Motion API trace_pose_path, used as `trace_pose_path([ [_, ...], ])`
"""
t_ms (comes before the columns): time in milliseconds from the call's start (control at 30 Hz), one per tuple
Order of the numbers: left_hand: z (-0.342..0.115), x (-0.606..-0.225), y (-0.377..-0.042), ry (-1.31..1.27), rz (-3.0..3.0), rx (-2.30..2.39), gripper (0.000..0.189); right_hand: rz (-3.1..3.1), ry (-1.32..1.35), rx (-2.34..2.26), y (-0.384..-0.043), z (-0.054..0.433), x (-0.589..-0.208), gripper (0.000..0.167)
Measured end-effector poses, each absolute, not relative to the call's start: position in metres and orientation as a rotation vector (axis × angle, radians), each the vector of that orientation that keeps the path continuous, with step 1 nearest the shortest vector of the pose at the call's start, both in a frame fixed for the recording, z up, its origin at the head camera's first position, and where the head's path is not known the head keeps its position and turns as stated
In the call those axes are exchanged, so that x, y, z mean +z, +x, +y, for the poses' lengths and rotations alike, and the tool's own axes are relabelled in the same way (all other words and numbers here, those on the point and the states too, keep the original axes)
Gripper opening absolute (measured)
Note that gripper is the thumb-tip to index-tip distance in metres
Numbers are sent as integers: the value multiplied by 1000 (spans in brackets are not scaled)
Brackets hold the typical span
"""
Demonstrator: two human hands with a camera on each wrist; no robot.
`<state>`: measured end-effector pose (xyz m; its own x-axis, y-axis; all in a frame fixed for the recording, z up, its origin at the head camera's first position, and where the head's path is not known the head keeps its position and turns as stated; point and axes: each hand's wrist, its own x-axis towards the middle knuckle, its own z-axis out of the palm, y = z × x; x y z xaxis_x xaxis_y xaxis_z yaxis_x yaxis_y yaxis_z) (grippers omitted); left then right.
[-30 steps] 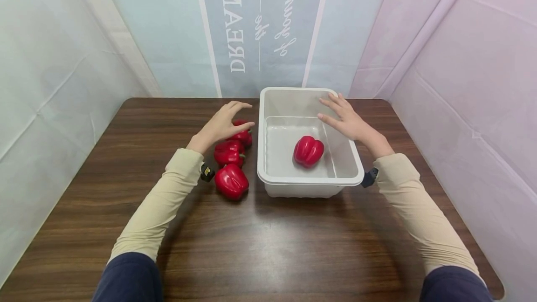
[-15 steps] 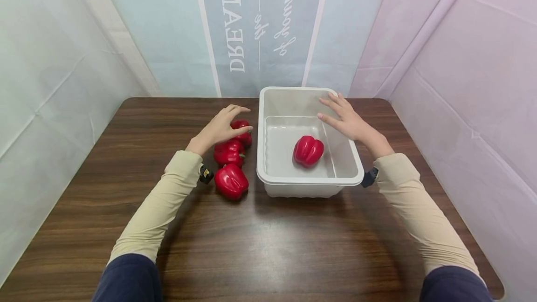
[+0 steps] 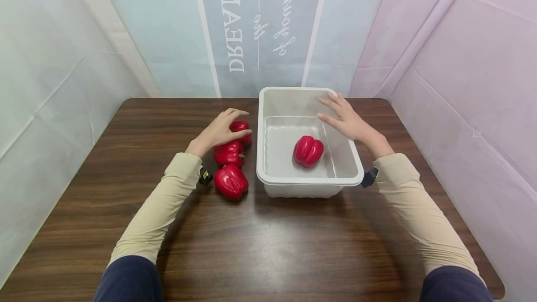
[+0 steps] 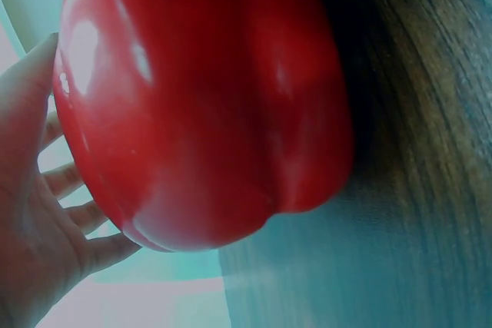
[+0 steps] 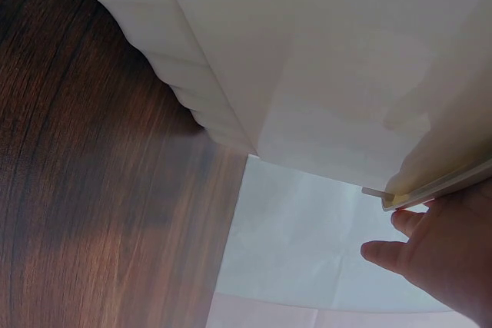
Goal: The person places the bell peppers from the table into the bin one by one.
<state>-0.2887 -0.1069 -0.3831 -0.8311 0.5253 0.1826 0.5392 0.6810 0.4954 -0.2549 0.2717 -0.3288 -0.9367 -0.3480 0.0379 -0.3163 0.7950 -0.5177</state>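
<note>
My left hand [image 3: 216, 132] hovers with fingers and thumb spread, low over the farthest of three red bell peppers left of the tub; that far pepper [image 3: 240, 126] is partly hidden behind the hand. Close to the wrist lie the middle pepper [image 3: 228, 154] and the near pepper [image 3: 231, 182]. A red pepper [image 4: 207, 105] fills the left wrist view, with the hand's fingers beyond it. My right hand [image 3: 346, 120] is at the right rim of a white plastic tub [image 3: 308, 181], fingers extended over the inside. One red bell pepper [image 3: 308, 151] lies on the tub floor.
Everything stands on a dark wood-grain table [image 3: 268, 246] with rounded corners. White cloth walls [image 3: 474, 83] close in at the left and right, and a pale blue printed curtain [image 3: 176, 36] hangs behind the far edge. The tub's side wall [image 5: 307, 59] rises beside the right wrist.
My left hand has sunk slightly and drawn a little nearer, its thumb now lower across the far pepper. The right hand, the tub and the peppers look unmoved.
</note>
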Motion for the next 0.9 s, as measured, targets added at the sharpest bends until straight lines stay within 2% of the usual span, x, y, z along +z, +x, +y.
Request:
trace_pose_path([
  [900,-108,-389,-289,-890,-2986,-834,63,2911,-531,-852,-253,272,-329,63],
])
